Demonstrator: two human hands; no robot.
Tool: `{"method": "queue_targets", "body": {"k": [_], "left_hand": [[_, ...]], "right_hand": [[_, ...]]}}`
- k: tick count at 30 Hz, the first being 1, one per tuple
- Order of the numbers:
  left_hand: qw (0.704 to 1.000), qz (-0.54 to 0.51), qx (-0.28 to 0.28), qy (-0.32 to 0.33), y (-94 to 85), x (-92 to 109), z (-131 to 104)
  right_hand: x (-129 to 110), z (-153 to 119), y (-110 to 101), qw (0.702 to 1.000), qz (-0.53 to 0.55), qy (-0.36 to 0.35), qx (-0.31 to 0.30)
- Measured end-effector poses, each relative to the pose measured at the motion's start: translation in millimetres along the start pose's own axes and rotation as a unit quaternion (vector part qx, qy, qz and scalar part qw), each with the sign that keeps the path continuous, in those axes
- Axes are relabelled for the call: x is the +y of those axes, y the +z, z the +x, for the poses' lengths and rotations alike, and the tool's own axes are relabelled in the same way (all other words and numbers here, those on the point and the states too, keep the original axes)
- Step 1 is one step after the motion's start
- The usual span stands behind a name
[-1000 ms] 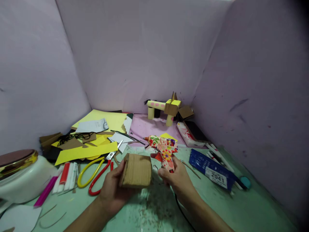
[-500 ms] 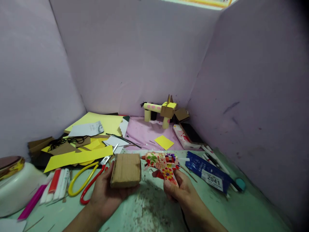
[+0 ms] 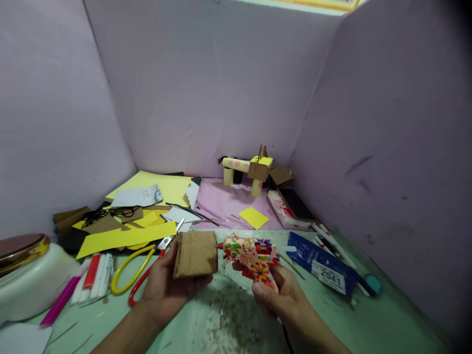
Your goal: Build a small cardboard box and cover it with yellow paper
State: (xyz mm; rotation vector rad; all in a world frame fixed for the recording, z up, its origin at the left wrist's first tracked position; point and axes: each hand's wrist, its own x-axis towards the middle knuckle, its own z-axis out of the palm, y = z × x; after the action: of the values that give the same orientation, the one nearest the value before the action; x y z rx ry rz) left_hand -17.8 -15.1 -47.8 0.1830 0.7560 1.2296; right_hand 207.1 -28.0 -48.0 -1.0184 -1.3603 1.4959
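A square cardboard box (image 3: 196, 255) rests in my left hand (image 3: 165, 282), with the fingers under it and the thumb along its left side. My right hand (image 3: 276, 295) is wrapped round the handle of a flower-patterned glue gun (image 3: 252, 255). The gun's orange nozzle points left at the box's right edge, touching or very close to it. A clear glue stick (image 3: 290, 249) sticks out of the gun's back. Scissors (image 3: 133, 270) with a yellow and a red handle lie partly behind my left hand.
A yellow paper animal (image 3: 239, 167) with a cardboard head stands at the back. Yellow square paper (image 3: 254, 218) lies before it. Paper scraps (image 3: 129, 236), markers (image 3: 96, 275) and a white round container (image 3: 33, 280) are on the left; a blue packet (image 3: 320, 265) is right.
The box has tilted slightly in my left hand, and its front side shows less. The glue gun stays at its right edge. The whole view has shifted a little.
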Motion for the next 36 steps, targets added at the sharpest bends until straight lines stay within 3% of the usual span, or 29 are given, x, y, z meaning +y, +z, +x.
{"method": "queue_targets", "body": {"k": [4, 8, 11, 19, 26, 36], "left_hand": [[1.000, -0.002, -0.008, -0.005, -1.1, -1.7, 1.8], [1.000, -0.008, -0.007, 0.009, -1.0, -4.0, 3.0], [0.999, -0.008, 0.006, 0.031, 2.3, -6.4, 1.8], [0.999, 0.000, 0.017, 0.045, 9.4, -10.0, -2.1], [0.998, -0.005, 0.038, 0.054, 8.7, -8.5, -2.4], [0.999, -0.004, 0.020, 0.050, 4.0, -11.5, 0.7]], "right_hand": [[1.8, -4.1, 1.9, 1.000, -0.007, -0.021, -0.005], [3.7, -9.6, 2.9, 0.996, -0.080, -0.034, -0.033], [6.7, -14.9, 4.8, 0.992, -0.118, -0.033, -0.007], [-0.6, -20.6, 11.8, 0.992, -0.124, 0.003, 0.032], [-9.7, -18.8, 12.8, 0.989, -0.146, -0.006, 0.012], [6.7, -21.2, 7.6, 0.986, -0.169, -0.002, 0.005]]}}
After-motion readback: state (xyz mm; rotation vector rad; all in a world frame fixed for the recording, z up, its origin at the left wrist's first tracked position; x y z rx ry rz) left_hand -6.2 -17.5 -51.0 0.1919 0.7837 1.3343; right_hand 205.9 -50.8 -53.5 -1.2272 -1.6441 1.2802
